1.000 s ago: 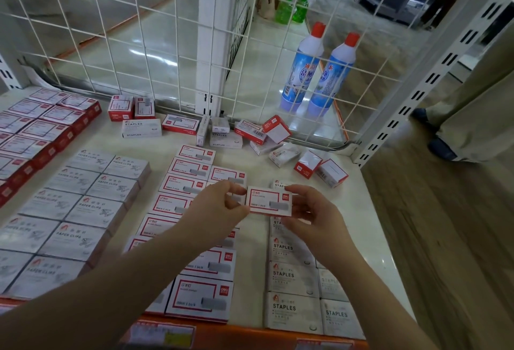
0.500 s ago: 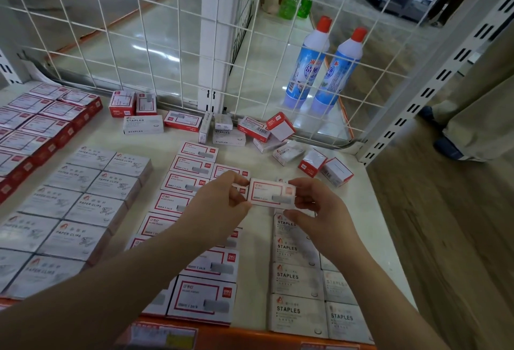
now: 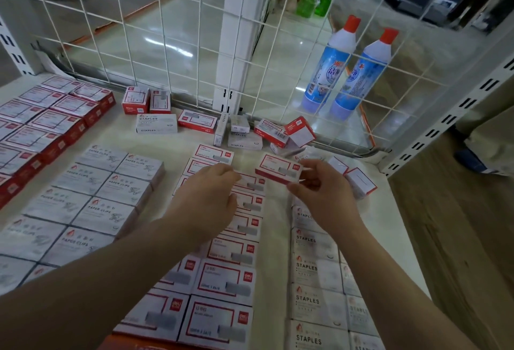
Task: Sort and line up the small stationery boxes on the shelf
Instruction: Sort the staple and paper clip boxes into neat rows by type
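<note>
My right hand pinches a small red-and-white staple box and holds it above the shelf, over the gap between two rows. My left hand is off the box, fingers loosely bent, hovering over the two-wide row of red-and-white boxes that runs toward me. Grey STAPLES boxes lie lined up under my right forearm. Grey PAPER CLIPS boxes form a block at the left. A loose jumble of unsorted boxes lies along the back by the wire grid.
A white wire grid closes the shelf's back, with two blue spray bottles behind it. Red boxes fill the far left. The shelf upright bounds the right side, and wooden floor lies beyond it.
My left hand has let go of the red-and-white box and dropped toward the middle row. My right hand alone now holds the box, carried slightly farther back and right.
</note>
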`<state>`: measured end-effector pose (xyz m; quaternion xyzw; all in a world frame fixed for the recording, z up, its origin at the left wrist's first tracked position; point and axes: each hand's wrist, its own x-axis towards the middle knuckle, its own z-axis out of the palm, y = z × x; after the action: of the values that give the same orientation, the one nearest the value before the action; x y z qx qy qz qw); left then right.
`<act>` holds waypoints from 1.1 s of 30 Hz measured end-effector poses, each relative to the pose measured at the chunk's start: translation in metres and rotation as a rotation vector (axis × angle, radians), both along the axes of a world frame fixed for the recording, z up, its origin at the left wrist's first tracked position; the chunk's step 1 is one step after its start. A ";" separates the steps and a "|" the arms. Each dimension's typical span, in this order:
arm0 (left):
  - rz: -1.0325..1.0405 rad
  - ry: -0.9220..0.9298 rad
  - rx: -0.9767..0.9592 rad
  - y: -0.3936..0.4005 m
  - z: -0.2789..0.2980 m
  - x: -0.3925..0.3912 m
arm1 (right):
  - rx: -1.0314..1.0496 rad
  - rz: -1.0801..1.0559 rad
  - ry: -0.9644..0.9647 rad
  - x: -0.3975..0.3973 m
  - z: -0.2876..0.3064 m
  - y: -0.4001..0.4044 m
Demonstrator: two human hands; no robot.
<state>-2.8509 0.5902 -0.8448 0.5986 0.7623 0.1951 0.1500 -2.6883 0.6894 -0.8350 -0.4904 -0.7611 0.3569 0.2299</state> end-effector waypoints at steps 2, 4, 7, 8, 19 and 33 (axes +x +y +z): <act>-0.012 0.060 -0.038 0.003 -0.002 -0.006 | -0.010 0.010 -0.037 -0.010 0.000 0.006; -0.033 0.108 -0.091 0.005 -0.004 -0.012 | -0.006 0.032 -0.069 -0.020 0.000 0.012; -0.087 0.140 -0.124 0.010 -0.006 -0.020 | 0.007 0.059 -0.103 -0.032 -0.002 0.019; -0.103 0.143 -0.125 0.011 -0.007 -0.022 | 0.001 0.063 -0.117 -0.035 -0.002 0.020; -0.192 0.059 -0.069 0.018 -0.010 -0.036 | -0.189 0.106 -0.176 -0.054 -0.010 0.027; -0.186 0.248 -0.054 0.028 -0.013 -0.031 | -0.065 0.058 -0.259 -0.057 -0.021 0.029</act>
<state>-2.8815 0.6187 -0.8582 0.6818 0.7213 0.0845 0.0880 -2.7450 0.7181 -0.8562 -0.5173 -0.7863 0.3215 0.1034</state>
